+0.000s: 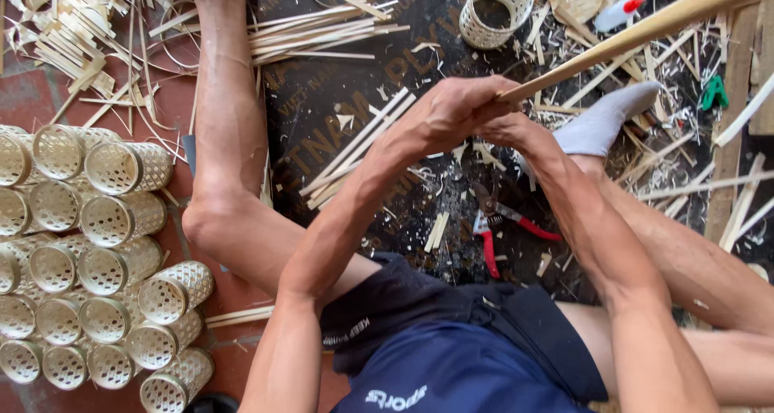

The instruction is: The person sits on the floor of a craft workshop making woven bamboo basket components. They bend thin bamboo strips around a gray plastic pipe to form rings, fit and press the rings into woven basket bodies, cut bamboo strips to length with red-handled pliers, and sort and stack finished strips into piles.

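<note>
Head view: at nine o'clock woven pale bamboo cylinder baskets (121, 219) lie stacked on the floor; red-handled pruning shears (504, 224) rest at six o'clock of the hands, amid bamboo strips (322, 30) and shavings on a dark board (339, 99). The left hand (451, 111) and right hand (504, 127), arms extended, meet closed around a long pale bamboo stick (645, 30). Its long axis runs towards two o'clock.

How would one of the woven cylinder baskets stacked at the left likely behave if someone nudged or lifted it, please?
The woven cylinder baskets lie on their sides, so a nudged one would probably roll. Their open lattice walls of thin strips suggest they are light for their size. Squeezed hard, those walls might flex or crack, so a gentle grip seems wise.
</note>
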`<state>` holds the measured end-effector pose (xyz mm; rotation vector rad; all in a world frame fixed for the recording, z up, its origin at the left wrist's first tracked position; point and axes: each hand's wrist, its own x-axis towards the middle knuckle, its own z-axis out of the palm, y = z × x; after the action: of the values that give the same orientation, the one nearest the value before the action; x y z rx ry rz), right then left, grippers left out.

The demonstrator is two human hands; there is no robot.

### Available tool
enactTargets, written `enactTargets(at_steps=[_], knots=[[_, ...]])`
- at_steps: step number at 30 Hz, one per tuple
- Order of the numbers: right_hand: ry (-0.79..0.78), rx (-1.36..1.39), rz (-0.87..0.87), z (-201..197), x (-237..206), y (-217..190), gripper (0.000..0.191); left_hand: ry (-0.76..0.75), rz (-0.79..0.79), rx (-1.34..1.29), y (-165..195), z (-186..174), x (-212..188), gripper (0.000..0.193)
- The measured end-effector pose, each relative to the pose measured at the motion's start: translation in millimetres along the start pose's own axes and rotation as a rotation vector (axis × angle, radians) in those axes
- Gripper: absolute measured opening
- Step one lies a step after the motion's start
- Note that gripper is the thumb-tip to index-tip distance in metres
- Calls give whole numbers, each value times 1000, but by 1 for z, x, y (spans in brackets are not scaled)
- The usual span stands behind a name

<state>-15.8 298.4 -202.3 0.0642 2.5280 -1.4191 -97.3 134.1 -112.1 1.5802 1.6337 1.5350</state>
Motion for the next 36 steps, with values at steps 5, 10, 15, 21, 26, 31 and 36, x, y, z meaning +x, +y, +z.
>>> enactTargets(at_steps=[5, 10, 15, 21, 26, 31, 36], knots=[[-68, -51, 88, 7, 11, 1, 28, -64, -93, -138, -7, -3, 9, 17], [-67, 12, 100, 4, 10, 3, 32, 2, -21, -140, -26, 5, 3, 18], [-86, -62, 92, 2, 7, -7, 37, 40, 19, -119, -34, 13, 4, 17], [-170, -82, 96, -11, -11, -34, 44, 35, 11, -62, -5, 3, 22, 12], [282, -97, -63, 31, -109, -62, 83, -215, -113, -110, 44, -49, 53, 16], [327, -816, 352, 118, -206, -65, 116, -557, -462, 264, 72, -83, 73, 15], [268, -569, 606, 134, -222, -30, 102, -734, -811, 144, 66, -67, 55, 11]])
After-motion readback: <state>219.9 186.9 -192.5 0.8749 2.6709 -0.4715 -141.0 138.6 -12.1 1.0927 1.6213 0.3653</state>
